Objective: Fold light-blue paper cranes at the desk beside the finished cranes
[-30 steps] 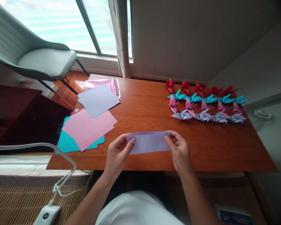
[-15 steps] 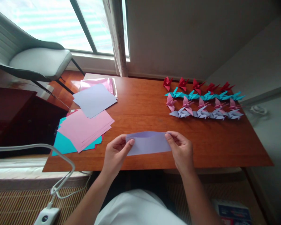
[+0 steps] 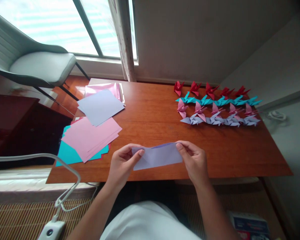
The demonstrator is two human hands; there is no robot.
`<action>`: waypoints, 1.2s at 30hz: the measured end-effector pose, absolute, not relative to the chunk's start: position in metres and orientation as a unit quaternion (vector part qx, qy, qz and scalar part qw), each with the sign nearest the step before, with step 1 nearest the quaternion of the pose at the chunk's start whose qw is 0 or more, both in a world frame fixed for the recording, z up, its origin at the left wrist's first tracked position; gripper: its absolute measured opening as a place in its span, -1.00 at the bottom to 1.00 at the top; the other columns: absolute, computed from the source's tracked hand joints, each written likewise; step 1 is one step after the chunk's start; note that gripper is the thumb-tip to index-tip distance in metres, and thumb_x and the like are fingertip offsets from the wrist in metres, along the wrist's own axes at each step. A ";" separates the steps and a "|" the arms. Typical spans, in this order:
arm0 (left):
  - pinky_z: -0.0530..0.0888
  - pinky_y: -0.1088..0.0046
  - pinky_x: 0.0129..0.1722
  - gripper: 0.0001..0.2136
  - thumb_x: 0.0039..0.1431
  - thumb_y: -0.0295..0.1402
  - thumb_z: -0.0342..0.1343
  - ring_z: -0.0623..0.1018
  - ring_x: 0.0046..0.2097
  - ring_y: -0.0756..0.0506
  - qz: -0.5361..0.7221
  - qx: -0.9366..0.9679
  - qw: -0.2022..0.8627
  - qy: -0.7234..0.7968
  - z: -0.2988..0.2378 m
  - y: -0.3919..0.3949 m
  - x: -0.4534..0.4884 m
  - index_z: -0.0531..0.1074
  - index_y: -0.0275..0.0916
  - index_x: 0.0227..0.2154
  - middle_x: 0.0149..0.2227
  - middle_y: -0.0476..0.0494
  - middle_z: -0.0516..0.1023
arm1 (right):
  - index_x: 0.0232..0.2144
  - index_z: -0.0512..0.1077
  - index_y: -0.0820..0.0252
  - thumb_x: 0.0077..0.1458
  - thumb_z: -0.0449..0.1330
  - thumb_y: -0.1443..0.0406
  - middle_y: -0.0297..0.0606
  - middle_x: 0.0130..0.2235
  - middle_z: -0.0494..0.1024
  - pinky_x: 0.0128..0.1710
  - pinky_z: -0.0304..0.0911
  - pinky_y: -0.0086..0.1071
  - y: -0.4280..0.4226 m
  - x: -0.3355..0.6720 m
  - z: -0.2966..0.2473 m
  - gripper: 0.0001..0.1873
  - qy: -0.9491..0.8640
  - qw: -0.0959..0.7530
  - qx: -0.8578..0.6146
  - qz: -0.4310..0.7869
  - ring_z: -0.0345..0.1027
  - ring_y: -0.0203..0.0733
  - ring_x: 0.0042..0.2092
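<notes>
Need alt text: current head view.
A person's left hand and right hand hold a folded lavender paper by its ends over a wooden table. Loose paper sheets lie to the left, rows of red, turquoise, pink and lavender paper birds to the right.

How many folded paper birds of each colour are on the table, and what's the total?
Red birds: 5
Turquoise birds: 5
Pink birds: 5
Lavender birds: 4
Total: 19
</notes>
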State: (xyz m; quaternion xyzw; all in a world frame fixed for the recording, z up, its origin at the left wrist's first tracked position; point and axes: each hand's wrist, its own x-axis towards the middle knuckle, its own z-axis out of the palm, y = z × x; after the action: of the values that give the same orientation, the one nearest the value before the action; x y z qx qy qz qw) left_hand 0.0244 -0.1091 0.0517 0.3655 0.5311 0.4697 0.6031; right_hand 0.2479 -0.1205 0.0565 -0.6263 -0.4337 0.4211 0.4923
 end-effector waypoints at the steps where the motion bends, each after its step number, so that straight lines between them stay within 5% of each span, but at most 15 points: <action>1: 0.38 0.65 -0.48 -0.82 0.02 -0.25 0.40 0.46 -0.45 0.05 0.468 0.366 0.601 0.535 0.052 -0.109 0.024 0.62 -0.25 -0.40 -0.46 -0.05 0.59 | -0.34 0.62 0.11 0.11 0.33 0.14 -0.30 -0.36 0.67 -0.29 0.44 -0.41 -0.121 0.248 0.056 -0.82 -0.434 0.493 -0.627 0.420 0.55 -0.18 -0.30; 36: 0.19 0.61 -0.67 -0.79 -0.01 -0.23 0.34 0.27 -0.61 0.09 0.413 0.414 0.537 0.608 0.064 -0.104 0.026 0.55 -0.27 -0.57 -0.64 0.03 0.45 | -0.39 0.63 0.15 0.02 0.39 0.14 -0.24 -0.36 0.68 -0.30 0.47 -0.36 -0.123 0.262 0.061 -0.81 -0.432 0.467 -0.657 0.404 0.57 -0.15 -0.32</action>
State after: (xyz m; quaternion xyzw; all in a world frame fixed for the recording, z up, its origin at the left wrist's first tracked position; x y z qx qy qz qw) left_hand 0.0259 -0.1041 0.0640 0.4139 0.6075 0.4135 0.5373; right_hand 0.2620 -0.1234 0.0605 -0.6570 -0.4324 0.4041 0.4670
